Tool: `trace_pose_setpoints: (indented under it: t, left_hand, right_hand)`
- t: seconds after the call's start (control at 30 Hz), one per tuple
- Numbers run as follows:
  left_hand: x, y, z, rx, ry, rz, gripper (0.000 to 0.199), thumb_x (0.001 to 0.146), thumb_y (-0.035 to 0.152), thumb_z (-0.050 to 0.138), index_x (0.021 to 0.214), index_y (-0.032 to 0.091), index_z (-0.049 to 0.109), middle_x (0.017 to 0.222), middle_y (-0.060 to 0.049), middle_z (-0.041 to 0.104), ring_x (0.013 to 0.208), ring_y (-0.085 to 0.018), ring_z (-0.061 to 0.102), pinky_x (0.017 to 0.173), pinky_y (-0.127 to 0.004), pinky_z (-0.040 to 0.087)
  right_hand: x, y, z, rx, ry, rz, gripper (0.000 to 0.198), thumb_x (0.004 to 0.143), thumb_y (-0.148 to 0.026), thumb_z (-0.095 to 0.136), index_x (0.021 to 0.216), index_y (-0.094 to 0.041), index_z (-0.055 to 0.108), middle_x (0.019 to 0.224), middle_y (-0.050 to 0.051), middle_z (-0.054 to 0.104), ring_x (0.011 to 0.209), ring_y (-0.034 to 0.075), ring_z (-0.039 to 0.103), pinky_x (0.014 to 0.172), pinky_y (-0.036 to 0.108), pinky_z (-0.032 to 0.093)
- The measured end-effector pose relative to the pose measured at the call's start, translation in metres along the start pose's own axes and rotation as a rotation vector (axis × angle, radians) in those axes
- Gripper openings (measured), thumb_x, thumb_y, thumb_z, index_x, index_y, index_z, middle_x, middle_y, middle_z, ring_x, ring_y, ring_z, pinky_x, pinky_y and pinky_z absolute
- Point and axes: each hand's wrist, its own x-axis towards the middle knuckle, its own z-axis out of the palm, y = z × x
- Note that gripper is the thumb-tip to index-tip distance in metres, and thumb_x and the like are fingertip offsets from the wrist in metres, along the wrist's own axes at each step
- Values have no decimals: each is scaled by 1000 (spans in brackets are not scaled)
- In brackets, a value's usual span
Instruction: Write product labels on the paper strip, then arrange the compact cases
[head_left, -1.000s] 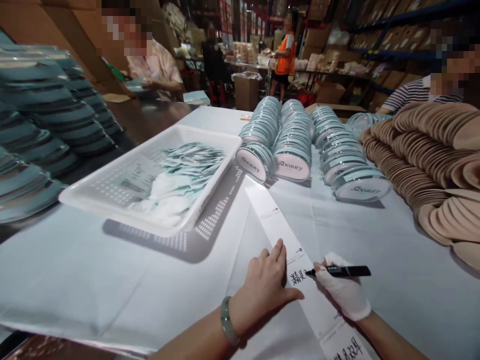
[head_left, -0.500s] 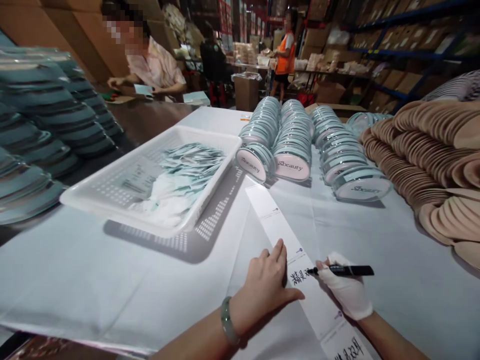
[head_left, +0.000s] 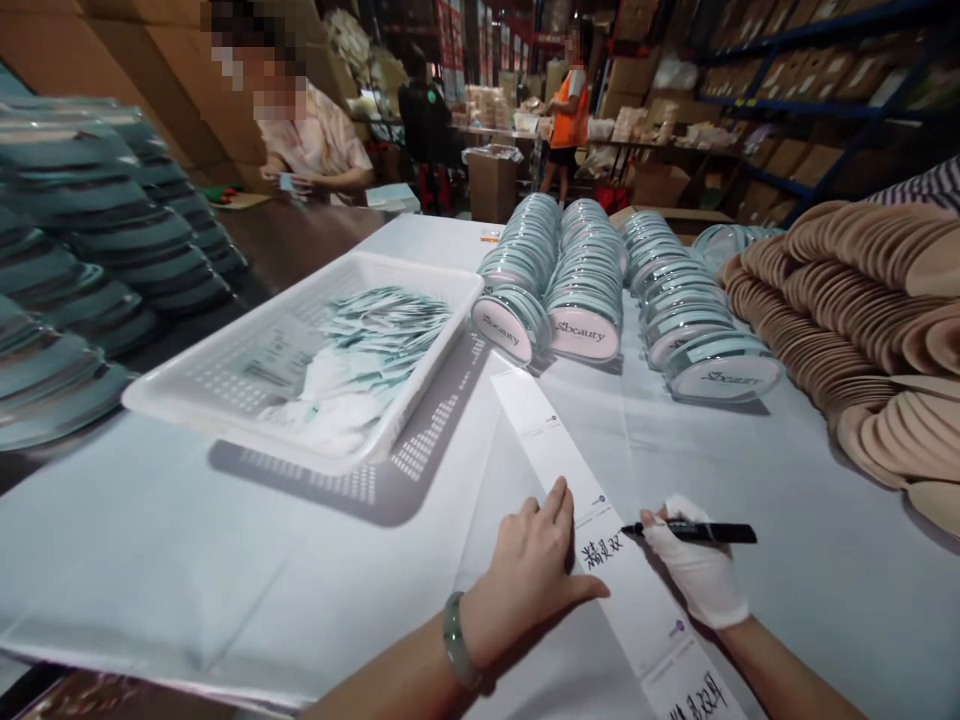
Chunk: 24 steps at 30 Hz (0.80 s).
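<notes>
A long strip of white labels lies slantwise on the white-covered table, with black handwriting on two of its sections. My left hand, a green bangle at its wrist, rests on the strip's left edge with fingers stretched out and thumb apart. In a white glove that leaves the fingertips bare, my right hand grips a black marker pen. The marker's tip is at the right end of the upper line of writing, by the strip's right edge; whether it touches the paper I cannot tell.
A white plastic basket holds pale green packets. Beyond the strip stand rows of oval clear packages. Tan oval pads are piled at the right, more packages at the far left. A co-worker sits across the table; others are farther back.
My right hand and the marker have shifted slightly right and up, and more of the written stroke shows. My left hand stays put. The co-worker has drawn both hands together around a small pale piece.
</notes>
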Motion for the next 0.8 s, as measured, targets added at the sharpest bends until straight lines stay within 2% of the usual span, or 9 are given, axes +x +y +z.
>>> trace_pose_setpoints:
  t: [0.17,0.4,0.53,0.67,0.8]
  left_hand:
    - [0,1,0,5,-11,-2,115,69,75,77,155,9,40,166,-13,35,115,-39,63,88,-51,61]
    - [-1,0,0,-4,-5,0,114,70,74,77,155,8,40,165,-15,36,115,-39,63,90,-51,60]
    - [0,0,0,-5,-14,-11,115,70,75,76,156,10,37,166,-14,34,117,-39,62,90,-50,60]
    - [0,1,1,-4,-30,-16,112,71,75,75,157,13,38,166,-15,33,120,-39,61,91,-50,59]
    - [0,2,-1,-7,-34,-18,111,71,75,75,156,13,38,167,-14,33,120,-40,61,92,-50,59]
  right_hand:
    - [1,14,-3,-5,-64,17,40,65,-49,76,57,-24,46,54,-3,51,53,14,50,56,28,46]
    - [3,23,-5,-11,-61,19,37,67,-48,75,59,-24,48,56,-4,52,55,15,51,57,27,46]
    - [3,14,-5,-8,-27,47,37,64,-48,74,57,-24,47,54,-4,51,54,14,50,55,26,47]
    - [0,0,-4,21,-92,78,42,64,-53,75,56,-24,45,54,-4,50,53,13,49,54,26,47]
    - [-1,-1,-5,20,-85,84,41,64,-51,75,57,-24,44,54,-4,49,52,13,49,55,26,47]
